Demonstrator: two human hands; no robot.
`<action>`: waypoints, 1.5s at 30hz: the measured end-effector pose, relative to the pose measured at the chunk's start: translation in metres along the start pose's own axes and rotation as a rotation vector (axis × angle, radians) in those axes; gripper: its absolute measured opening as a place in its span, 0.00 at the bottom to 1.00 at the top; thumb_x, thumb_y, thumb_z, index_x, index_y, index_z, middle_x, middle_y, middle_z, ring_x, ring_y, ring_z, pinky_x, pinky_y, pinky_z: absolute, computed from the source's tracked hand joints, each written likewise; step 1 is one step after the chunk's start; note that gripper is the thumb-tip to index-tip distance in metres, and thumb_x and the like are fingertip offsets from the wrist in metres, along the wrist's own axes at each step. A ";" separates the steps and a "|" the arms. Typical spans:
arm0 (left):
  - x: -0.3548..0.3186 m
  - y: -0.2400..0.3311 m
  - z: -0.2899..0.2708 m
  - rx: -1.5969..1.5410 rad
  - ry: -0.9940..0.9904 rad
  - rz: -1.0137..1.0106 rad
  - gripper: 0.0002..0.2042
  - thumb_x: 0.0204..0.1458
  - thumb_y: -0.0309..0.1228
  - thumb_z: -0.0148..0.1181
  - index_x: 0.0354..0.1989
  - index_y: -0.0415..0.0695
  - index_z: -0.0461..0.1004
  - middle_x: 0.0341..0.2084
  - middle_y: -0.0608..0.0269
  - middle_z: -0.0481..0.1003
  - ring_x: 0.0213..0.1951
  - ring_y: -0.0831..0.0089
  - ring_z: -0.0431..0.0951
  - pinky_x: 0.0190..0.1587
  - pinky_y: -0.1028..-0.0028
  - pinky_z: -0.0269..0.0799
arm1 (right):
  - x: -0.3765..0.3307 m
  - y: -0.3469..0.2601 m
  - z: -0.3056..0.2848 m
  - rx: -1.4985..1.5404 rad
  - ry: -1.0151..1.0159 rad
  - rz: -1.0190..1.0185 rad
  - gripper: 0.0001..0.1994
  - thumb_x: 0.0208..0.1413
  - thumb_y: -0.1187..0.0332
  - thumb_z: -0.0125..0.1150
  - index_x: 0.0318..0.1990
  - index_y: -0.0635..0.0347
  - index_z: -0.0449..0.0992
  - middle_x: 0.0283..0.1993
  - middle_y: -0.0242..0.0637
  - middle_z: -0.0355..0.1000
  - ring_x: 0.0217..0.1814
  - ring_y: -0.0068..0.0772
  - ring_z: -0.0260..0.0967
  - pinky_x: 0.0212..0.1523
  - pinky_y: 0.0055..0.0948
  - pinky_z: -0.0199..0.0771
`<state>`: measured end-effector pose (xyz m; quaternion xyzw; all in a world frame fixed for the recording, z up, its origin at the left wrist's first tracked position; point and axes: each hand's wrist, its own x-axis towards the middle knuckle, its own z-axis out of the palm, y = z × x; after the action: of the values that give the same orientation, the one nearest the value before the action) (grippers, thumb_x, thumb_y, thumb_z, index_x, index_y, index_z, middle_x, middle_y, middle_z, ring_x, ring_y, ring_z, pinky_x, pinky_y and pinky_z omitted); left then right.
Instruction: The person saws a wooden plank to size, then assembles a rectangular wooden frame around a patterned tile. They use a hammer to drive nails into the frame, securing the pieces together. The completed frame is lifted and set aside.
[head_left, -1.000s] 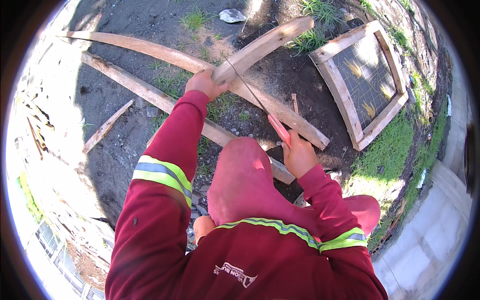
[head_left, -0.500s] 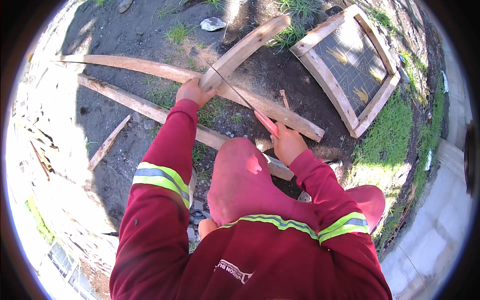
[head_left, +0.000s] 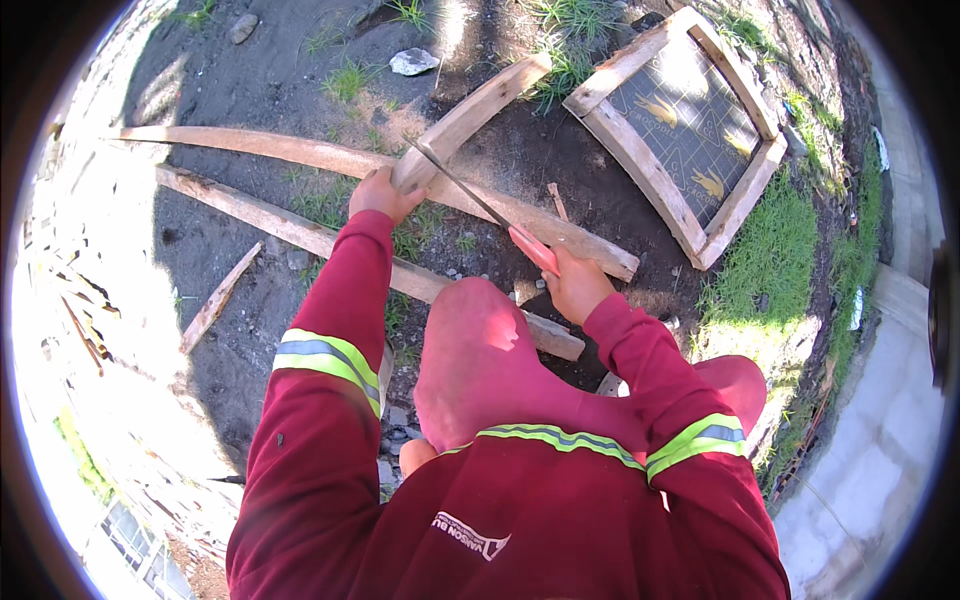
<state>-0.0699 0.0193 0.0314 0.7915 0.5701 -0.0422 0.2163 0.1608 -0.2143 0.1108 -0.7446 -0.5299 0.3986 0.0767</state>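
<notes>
My left hand (head_left: 385,196) is closed around the near end of a short wooden beam (head_left: 485,108), which slants away to the upper right. That beam rests across a long timber (head_left: 270,150) on the ground. In my right hand (head_left: 580,285) is a handsaw with an orange-red handle (head_left: 533,249). Its thin, dark blade runs up and left over the short beam, close to my left fingers. Whether the teeth have cut into the wood is too small to tell. A second long timber (head_left: 240,208) lies nearer, passing under my bent knee (head_left: 465,345).
To the upper right lies a wooden frame (head_left: 645,180) around a dark printed panel (head_left: 675,115). A wood offcut (head_left: 222,297) is at left, and a pale stone (head_left: 413,62) sits beyond the beams. Grass (head_left: 765,260) and a concrete strip (head_left: 850,500) border the right side.
The view has shifted slightly. The short beam's far end sits a little lower and further left, and the saw has slid slightly across the beam. Both hands keep their hold.
</notes>
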 end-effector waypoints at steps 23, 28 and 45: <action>-0.025 -0.006 -0.018 -0.110 0.306 0.064 0.35 0.34 0.49 0.73 0.48 0.35 0.72 0.44 0.43 0.73 0.46 0.47 0.74 0.48 0.57 0.71 | -0.237 0.190 -0.171 -0.033 0.830 0.234 0.15 0.56 0.68 0.56 0.50 0.59 0.69 0.32 0.51 0.74 0.33 0.57 0.73 0.34 0.44 0.71; -0.035 0.000 -0.081 -0.419 0.560 0.197 0.27 0.37 0.38 0.73 0.44 0.33 0.74 0.35 0.51 0.78 0.38 0.61 0.78 0.43 0.66 0.73 | -0.339 0.326 -0.036 -0.075 1.118 0.894 0.19 0.55 0.66 0.56 0.54 0.58 0.67 0.39 0.50 0.76 0.37 0.54 0.74 0.39 0.40 0.75; -0.130 0.269 -0.177 -1.863 0.543 0.489 0.29 0.62 0.58 0.33 0.63 0.51 0.58 0.53 0.59 0.68 0.51 0.61 0.71 0.54 0.57 0.68 | -0.267 0.289 -0.058 0.369 1.115 0.391 0.25 0.48 0.56 0.68 0.49 0.64 0.72 0.44 0.48 0.75 0.47 0.43 0.73 0.50 0.37 0.72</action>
<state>0.1013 -0.0951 0.3113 0.3845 0.2274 0.6492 0.6155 0.3785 -0.5464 0.1314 -0.8986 -0.1860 0.0415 0.3952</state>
